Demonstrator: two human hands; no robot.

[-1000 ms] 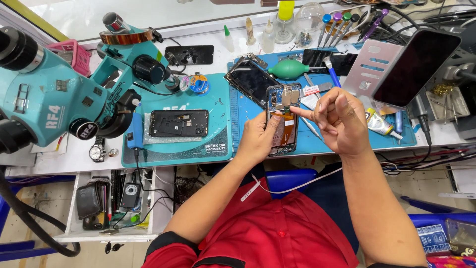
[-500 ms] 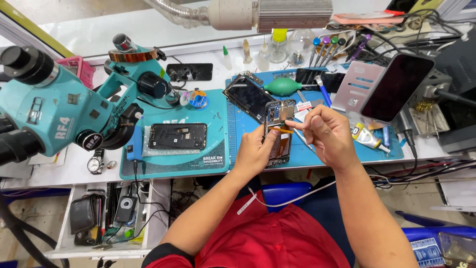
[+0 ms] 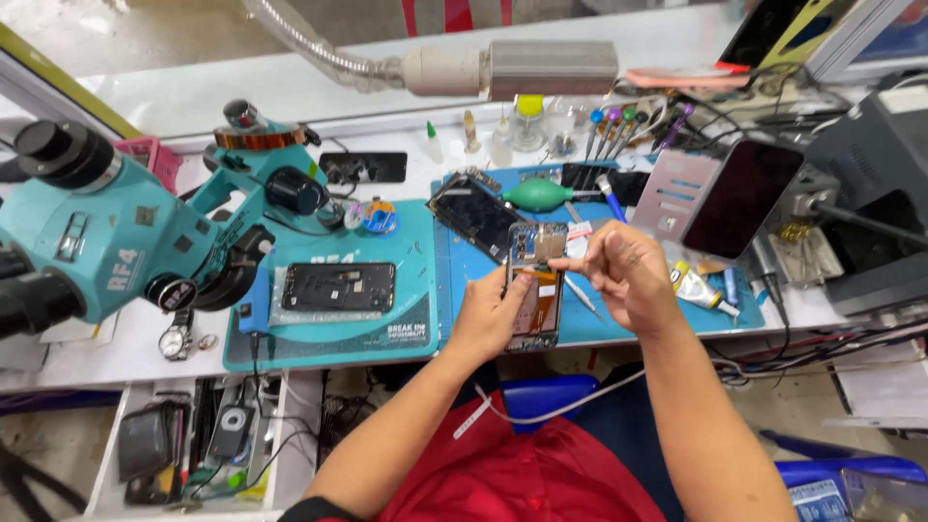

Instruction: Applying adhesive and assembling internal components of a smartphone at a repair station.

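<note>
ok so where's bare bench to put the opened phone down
Barest: the teal mat strip in front of the black phone frame, and the blue mat edge below the right hand. The left hand holds the opened phone. The back row by the green blower is crowded.

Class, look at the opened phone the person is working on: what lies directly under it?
Under the opened phone a blue work mat shows around its edges. The left hand covers its lower left side, hiding anything beneath there.
</note>
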